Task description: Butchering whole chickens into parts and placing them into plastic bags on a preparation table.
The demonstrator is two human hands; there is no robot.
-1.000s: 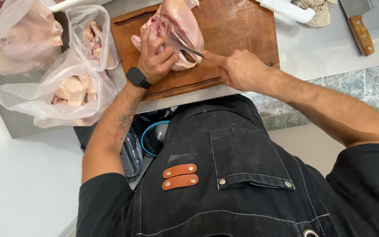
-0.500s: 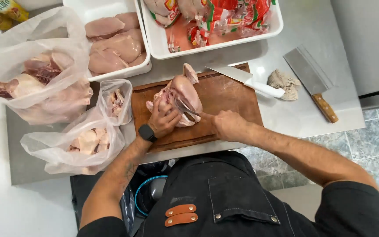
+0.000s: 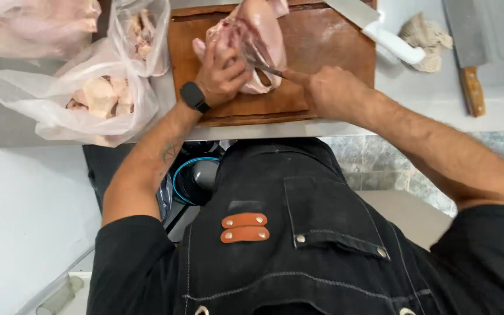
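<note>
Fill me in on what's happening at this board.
A person in a black apron works on a raw chicken on a wooden cutting board. The left hand holds the bird down while the right hand cuts into it with a small knife. Bags of chicken pieces sit alongside.

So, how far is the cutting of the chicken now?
Done: cut pieces sit in the plastic bags beside the board. In hand: the left hand steadies a whole raw chicken on the wooden cutting board, and the right hand works a small knife into it. Left: this bird is mostly whole.
</note>
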